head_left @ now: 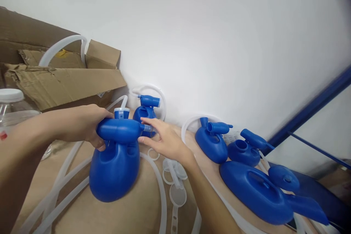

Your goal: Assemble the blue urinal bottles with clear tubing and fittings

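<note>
A blue plastic bottle (pixel 113 175) stands upright in front of me, with a blue cylindrical piece (pixel 120 130) lying across its top. My left hand (pixel 94 126) is wrapped round the left end of that piece. At its right end is a short clear connector (pixel 148 128), and my right hand (pixel 161 137) has thumb and fingers apart around it; contact there is unclear. Behind the piece rises a blue neck with a white rim (pixel 122 111). Clear caps and rings (pixel 177 193) lie to the right of the bottle.
Cardboard boxes (pixel 71 86) and a clear jar with white lid (pixel 12 97) are at left. Another blue bottle (pixel 144 111) stands behind. Several blue bottles (pixel 255 190) lie at right. White hoses (pixel 161 193) cross the brown surface. A white wall is behind.
</note>
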`<action>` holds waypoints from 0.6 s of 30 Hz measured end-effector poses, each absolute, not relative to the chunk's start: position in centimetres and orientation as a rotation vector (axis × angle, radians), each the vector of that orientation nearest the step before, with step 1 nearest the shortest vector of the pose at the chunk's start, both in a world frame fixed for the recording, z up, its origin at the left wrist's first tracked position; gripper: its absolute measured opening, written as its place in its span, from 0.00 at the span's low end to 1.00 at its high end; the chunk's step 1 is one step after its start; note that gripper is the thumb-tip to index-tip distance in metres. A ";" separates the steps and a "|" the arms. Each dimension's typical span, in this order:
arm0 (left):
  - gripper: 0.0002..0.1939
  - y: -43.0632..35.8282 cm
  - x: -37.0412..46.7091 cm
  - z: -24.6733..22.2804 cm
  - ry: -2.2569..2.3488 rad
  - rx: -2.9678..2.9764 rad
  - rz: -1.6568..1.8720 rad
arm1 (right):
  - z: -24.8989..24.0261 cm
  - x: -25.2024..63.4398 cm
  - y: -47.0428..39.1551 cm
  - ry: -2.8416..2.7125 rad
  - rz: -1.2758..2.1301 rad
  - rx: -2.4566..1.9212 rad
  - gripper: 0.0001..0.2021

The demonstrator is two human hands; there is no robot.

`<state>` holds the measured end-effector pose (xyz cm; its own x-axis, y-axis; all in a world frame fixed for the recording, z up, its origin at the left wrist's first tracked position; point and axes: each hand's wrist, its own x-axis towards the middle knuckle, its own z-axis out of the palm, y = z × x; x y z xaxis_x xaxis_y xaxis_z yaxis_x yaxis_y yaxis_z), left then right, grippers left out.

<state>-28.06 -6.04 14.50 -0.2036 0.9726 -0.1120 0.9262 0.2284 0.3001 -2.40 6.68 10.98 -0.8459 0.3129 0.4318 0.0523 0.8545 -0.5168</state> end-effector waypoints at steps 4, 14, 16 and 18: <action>0.25 -5.9 -28.4 14.3 2.247 1.799 0.156 | 10.9 -3.6 6.2 -2.605 0.353 -0.254 0.30; 0.23 -4.9 -29.8 13.8 2.211 1.894 0.178 | 9.0 -5.2 7.5 -2.548 0.084 -0.442 0.29; 0.25 -4.8 -29.9 13.8 2.222 1.890 0.152 | 8.6 -5.3 7.5 -2.511 0.071 -0.451 0.31; 0.27 -4.7 -30.1 13.8 2.235 1.879 0.140 | 8.3 -5.4 7.4 -2.461 0.087 -0.451 0.34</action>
<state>-30.08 -4.75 13.82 -0.1596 0.9816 -0.1047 0.9608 0.1787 0.2117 -5.36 7.39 8.32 -0.7449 0.3398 0.5742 0.2987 0.9394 -0.1685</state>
